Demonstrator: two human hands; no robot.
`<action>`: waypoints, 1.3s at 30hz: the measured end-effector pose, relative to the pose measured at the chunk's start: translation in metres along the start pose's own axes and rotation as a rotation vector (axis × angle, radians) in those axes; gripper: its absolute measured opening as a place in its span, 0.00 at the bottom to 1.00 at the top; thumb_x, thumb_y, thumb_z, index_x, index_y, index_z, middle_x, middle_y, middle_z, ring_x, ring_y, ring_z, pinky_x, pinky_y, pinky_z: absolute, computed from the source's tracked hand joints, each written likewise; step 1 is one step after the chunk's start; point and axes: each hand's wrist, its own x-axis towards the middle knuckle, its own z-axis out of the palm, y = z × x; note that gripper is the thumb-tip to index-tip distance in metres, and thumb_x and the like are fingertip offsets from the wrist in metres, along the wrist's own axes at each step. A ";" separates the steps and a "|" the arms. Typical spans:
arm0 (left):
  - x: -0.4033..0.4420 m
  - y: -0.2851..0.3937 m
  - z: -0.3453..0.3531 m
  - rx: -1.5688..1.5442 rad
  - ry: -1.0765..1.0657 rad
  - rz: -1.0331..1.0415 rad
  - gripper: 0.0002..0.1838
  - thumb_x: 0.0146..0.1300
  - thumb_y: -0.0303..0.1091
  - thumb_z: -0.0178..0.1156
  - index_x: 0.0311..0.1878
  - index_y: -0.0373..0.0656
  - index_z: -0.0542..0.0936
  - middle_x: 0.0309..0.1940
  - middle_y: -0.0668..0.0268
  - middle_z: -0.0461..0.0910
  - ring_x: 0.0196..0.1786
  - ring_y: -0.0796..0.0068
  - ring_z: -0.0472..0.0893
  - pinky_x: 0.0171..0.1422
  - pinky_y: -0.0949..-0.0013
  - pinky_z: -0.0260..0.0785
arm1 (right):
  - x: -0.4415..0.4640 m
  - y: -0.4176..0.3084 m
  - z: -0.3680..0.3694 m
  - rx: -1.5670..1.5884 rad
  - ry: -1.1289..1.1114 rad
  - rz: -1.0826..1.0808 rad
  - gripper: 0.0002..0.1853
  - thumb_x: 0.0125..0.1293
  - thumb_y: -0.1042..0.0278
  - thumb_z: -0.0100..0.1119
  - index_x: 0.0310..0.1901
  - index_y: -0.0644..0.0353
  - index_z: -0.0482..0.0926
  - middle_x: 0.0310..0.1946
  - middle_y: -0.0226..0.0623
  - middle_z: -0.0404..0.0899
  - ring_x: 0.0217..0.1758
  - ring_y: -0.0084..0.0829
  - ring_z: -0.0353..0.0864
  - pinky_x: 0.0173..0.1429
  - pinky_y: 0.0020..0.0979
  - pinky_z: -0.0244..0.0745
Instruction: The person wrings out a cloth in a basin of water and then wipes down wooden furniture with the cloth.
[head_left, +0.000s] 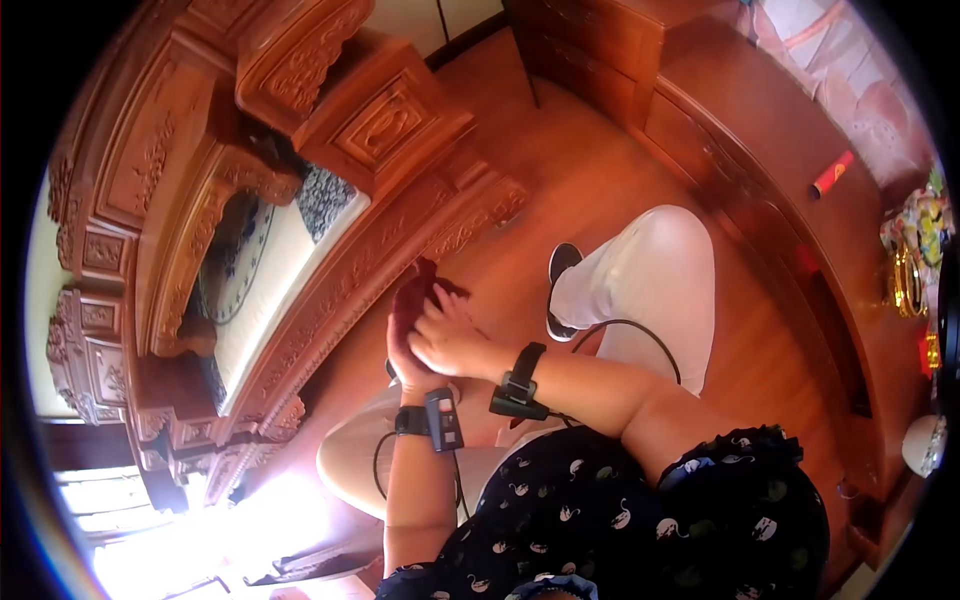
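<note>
A small dark red cloth [409, 302] is bunched between my two hands, in front of my lap. My left hand [404, 358] is beneath and beside it, with the cloth covering most of its fingers. From the right, my right hand [450, 338] lies over the cloth and presses it against the left, its fingers partly bent on the fabric. The cloth's upper end sticks out past the fingertips. Whether it is a rag or a worn item, I cannot tell.
On the left stands a carved wooden sofa [330, 320] with a pale cushion [270, 300]. A long wooden cabinet [740, 170] runs along the right, bearing a red tube [832, 175] and colourful packets [915, 230]. Straps with small devices [441, 420] and black cables [655, 337] are at my wrists and legs.
</note>
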 end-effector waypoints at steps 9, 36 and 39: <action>0.045 -0.009 0.016 0.218 0.232 0.121 0.23 0.66 0.49 0.38 0.58 0.49 0.67 0.56 0.64 0.68 0.58 0.64 0.66 0.65 0.61 0.54 | 0.024 0.043 -0.028 1.616 0.149 0.449 0.13 0.61 0.68 0.49 0.43 0.67 0.76 0.42 0.38 0.75 0.44 0.30 0.75 0.48 0.28 0.70; 0.129 0.087 0.022 2.414 0.192 0.584 0.32 0.47 0.31 0.57 0.60 0.54 0.66 0.62 0.48 0.49 0.64 0.47 0.53 0.66 0.52 0.48 | 0.126 0.173 -0.102 -0.338 0.603 -0.015 0.10 0.50 0.68 0.52 0.37 0.49 0.75 0.40 0.23 0.68 0.40 0.28 0.68 0.37 0.34 0.62; 0.131 0.083 0.028 2.545 0.220 0.452 0.34 0.47 0.32 0.57 0.62 0.55 0.64 0.64 0.49 0.47 0.66 0.48 0.50 0.67 0.51 0.42 | 0.125 0.194 -0.124 -0.359 0.490 0.012 0.15 0.51 0.70 0.51 0.43 0.47 0.76 0.44 0.24 0.69 0.43 0.30 0.69 0.39 0.35 0.64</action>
